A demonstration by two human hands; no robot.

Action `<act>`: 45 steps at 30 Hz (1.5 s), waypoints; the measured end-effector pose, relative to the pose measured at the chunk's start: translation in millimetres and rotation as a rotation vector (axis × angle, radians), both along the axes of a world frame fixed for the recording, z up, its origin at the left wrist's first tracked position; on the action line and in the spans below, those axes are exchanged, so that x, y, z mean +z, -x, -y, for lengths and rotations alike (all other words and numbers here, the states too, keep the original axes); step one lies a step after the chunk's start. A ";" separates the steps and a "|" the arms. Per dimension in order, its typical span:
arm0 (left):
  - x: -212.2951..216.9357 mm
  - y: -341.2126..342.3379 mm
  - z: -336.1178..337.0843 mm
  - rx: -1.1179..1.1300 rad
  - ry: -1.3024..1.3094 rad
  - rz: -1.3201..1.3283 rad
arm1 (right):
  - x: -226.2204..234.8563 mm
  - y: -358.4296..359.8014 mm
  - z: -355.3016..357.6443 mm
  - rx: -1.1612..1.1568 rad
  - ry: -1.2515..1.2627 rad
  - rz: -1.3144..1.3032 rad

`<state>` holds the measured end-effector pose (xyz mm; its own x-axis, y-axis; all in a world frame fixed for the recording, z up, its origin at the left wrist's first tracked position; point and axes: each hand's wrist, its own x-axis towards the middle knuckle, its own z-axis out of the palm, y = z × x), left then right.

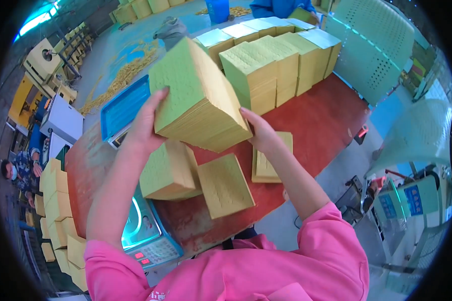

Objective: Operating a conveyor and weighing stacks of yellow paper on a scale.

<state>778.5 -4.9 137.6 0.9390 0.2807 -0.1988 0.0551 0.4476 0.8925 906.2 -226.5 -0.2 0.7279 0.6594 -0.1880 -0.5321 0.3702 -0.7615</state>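
Observation:
A thick block of stacked yellow paper sheets point(183, 83) is raised over the red table point(331, 113), gripped between both my hands. My left hand point(148, 118) presses its left side, thumb on the face. My right hand point(260, 131) holds its lower right corner. Beneath it, another yellow paper stack point(165, 170) stands by a blue digital scale point(158, 246), which it partly covers. A thinner yellow stack point(226, 185) lies to its right. One more low stack point(266, 163) sits partly behind my right forearm.
Tall yellow paper stacks point(258, 70) line the table's far side, some topped with pale sheets. A blue tray point(125, 110) lies at the left edge. More stacks point(60, 215) rise at left. A perforated panel point(371, 45) borders the right. A person in blue point(273, 9) is beyond.

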 end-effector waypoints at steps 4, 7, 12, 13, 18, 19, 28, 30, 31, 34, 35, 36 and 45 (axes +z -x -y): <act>-42.3 -56.4 -20.0 0.002 0.050 -0.120 | -47.8 -55.5 -24.7 0.064 0.058 -0.146; -59.6 -84.8 -27.0 0.014 0.008 -0.226 | -73.4 -82.1 -37.7 0.096 0.113 -0.205; -85.4 -127.7 -19.3 -0.067 -0.018 -0.319 | -99.9 -100.3 -48.0 -0.045 0.254 -0.295; -89.0 -136.7 -13.5 -0.101 -0.014 -0.344 | -104.9 -101.2 -45.8 -0.136 0.301 -0.303; -97.9 -148.0 -0.6 -0.064 -0.071 -0.349 | -78.6 -68.8 -3.5 -0.159 0.391 0.008; -103.9 -150.5 0.0 -0.081 -0.058 -0.329 | -86.9 -62.8 5.3 -0.156 0.408 0.163; -122.8 -165.0 26.9 0.243 -0.723 -0.239 | -7.8 41.4 36.6 -0.033 0.271 0.331; -96.6 -126.5 37.5 0.289 -0.655 -0.005 | 3.4 74.6 32.7 -0.012 0.176 0.313; -93.1 -101.6 36.2 0.378 -0.753 0.114 | 3.2 88.6 30.4 0.074 0.092 0.326; -51.9 10.7 33.2 0.406 -0.886 0.319 | 5.3 132.9 7.1 0.229 -0.018 0.280; -44.2 54.8 24.7 0.405 -0.958 0.364 | 7.4 150.4 -0.2 0.257 -0.017 0.288; -35.9 99.6 15.1 0.401 -1.031 0.407 | 9.0 168.7 -7.3 0.310 -0.060 0.308; -104.6 578.5 -105.1 1.126 -0.767 -0.517 | 20.5 404.5 -147.3 0.908 -0.086 0.359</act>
<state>200.0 100.2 33.0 0.0258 0.9952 0.0945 0.3869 -0.0971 0.9170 501.7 -79.2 20.3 -0.0581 0.9981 0.0210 -0.3839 -0.0030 -0.9234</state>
